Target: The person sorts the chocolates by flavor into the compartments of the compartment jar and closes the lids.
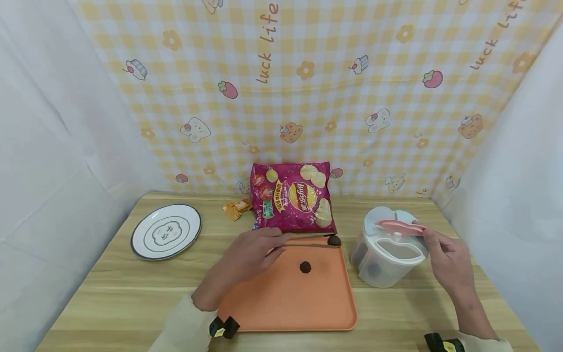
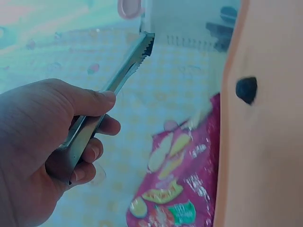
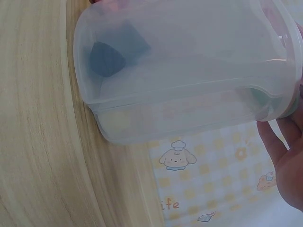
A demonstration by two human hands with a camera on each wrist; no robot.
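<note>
My left hand [image 1: 257,252] grips metal tongs [image 2: 111,87] with serrated tips, thumb on one arm and fingers curled round the other. In the head view a dark round chocolate ball [image 1: 334,241] sits at the tong tips, over the far right corner of the orange tray [image 1: 281,303]. Another chocolate ball [image 1: 305,267] lies on that tray. My right hand [image 1: 450,259] holds up the pink flap lid [image 1: 399,227] of a translucent divided container [image 1: 378,274], whose front opening is uncovered. Through its wall, dark pieces [image 3: 107,59] show at the bottom.
A purple chip bag [image 1: 292,198] leans at the back against the checked cloth, behind the tray. Small orange-wrapped sweets [image 1: 233,210] lie left of it. A white plate [image 1: 167,232] with a dark rim stands at the left of the wooden table [image 1: 110,298].
</note>
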